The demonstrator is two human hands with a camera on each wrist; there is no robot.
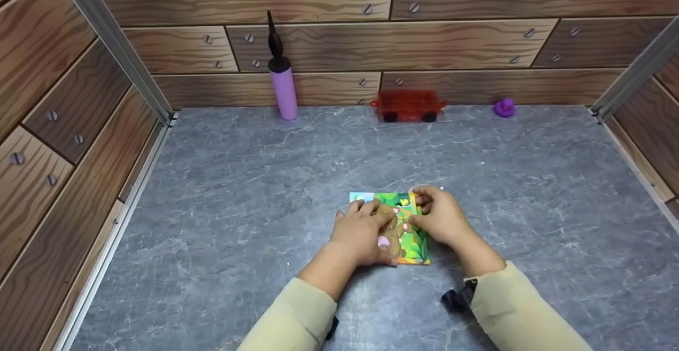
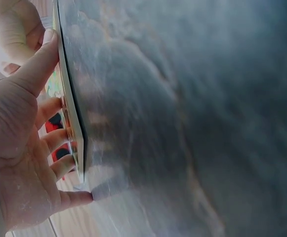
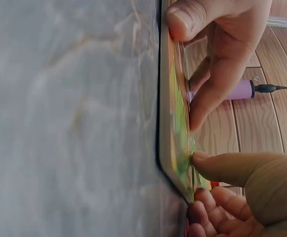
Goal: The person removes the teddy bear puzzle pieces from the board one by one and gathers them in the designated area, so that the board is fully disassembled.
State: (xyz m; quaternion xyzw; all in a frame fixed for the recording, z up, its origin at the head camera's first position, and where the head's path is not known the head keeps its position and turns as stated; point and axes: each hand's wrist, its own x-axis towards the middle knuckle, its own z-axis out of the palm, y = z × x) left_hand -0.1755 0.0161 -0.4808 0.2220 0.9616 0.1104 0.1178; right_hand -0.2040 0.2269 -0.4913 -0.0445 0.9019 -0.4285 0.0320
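A colourful jigsaw puzzle board (image 1: 412, 245) with a brown cartoon animal on green lies flat on the grey surface. Across its left part rests my left hand (image 1: 360, 234), fingers spread over the picture and thumb at the near edge; in the left wrist view the little finger reaches past the board onto the surface. My right hand (image 1: 443, 216) is at the far right corner, pinching a thin green and yellow puzzle piece (image 3: 202, 180) between thumb and curled fingers. The fingers partly hide this piece, and the left hand covers much of the picture.
A purple hand pump (image 1: 285, 91) with a black nozzle stands upright by the back wall. Right of it are a transparent red toy wagon (image 1: 407, 104) and a small purple rubber duck (image 1: 504, 108). Wood-patterned walls enclose the back and sides.
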